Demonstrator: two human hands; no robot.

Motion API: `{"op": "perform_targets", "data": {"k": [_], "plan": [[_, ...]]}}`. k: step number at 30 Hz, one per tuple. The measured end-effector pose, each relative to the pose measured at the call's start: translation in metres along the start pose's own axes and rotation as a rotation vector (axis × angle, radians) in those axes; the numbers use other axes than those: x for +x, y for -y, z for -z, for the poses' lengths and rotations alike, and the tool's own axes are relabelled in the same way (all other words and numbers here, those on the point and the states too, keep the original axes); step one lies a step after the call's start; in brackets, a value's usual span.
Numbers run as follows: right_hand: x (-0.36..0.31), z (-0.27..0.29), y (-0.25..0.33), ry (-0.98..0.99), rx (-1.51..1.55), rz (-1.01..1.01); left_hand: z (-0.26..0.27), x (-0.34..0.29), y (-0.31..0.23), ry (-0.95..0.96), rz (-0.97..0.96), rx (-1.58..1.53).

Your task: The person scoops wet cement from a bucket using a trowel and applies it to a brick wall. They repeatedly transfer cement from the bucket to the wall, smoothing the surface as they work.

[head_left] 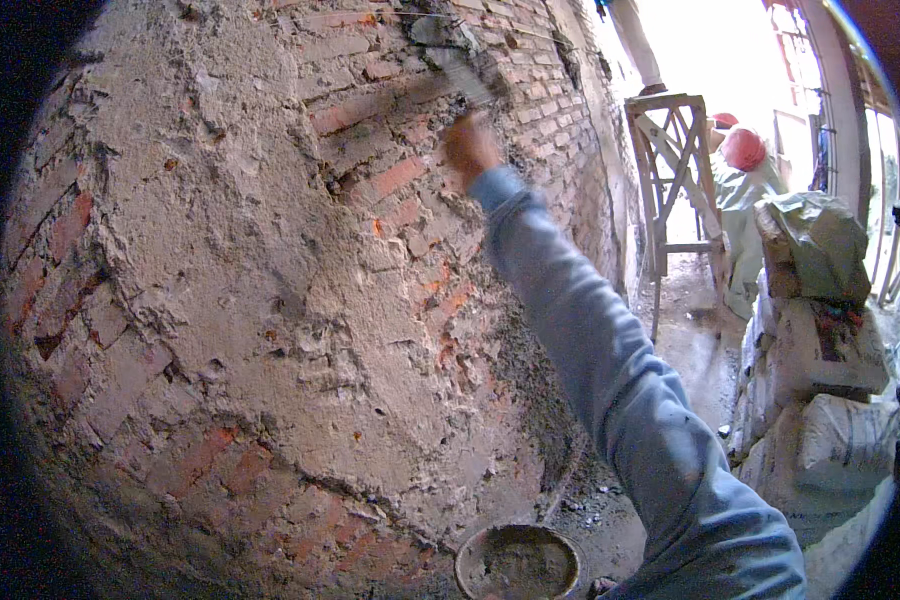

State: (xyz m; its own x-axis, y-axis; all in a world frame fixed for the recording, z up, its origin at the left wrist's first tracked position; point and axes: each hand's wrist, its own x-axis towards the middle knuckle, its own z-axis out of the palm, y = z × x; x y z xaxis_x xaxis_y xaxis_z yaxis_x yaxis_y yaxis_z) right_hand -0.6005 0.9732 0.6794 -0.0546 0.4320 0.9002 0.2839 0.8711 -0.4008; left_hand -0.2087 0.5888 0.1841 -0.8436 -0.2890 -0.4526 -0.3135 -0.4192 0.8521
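In front of me rises a brick wall (400, 178), partly covered with rough old plaster (210, 170). My right arm, in a blue-grey sleeve, stretches up to it. My right hand (470, 148), smeared by motion, is closed round a trowel (463, 78), its blurred blade close to the upper bricks. Wet dark-grey mortar (432, 32) shows by the blade's far end; whether it lies on the blade or the wall is unclear. At the wall's foot stands a round pan (460, 568) with grey mortar (518, 565) in it. My left hand is out of view.
A wooden trestle (698, 190) stands farther along the wall, with another person's leg (637, 45) on it. Full sacks (845, 445) are stacked at the right, a greenish sack (820, 235) on top. Behind them is a red rounded object (743, 148). Rubble (595, 500) lies along the wall's base.
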Motion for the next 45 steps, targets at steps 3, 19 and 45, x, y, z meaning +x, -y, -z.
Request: {"op": "perform_targets", "data": {"k": [3, 19, 45], "plan": [[-0.094, 0.042, 0.07, 0.232, 1.046, 0.068, 0.01, 0.002, -0.007, 0.023, 0.017, -0.012], [-0.528, 0.355, -0.111, 1.921, 0.291, 0.273, 0.079, 0.049, -0.02, 0.205, -0.205, 0.501], [-0.539, 0.344, -0.2, 2.256, 0.946, -0.43, -0.007, 0.021, 0.008, 0.237, -0.108, 0.442]]}}
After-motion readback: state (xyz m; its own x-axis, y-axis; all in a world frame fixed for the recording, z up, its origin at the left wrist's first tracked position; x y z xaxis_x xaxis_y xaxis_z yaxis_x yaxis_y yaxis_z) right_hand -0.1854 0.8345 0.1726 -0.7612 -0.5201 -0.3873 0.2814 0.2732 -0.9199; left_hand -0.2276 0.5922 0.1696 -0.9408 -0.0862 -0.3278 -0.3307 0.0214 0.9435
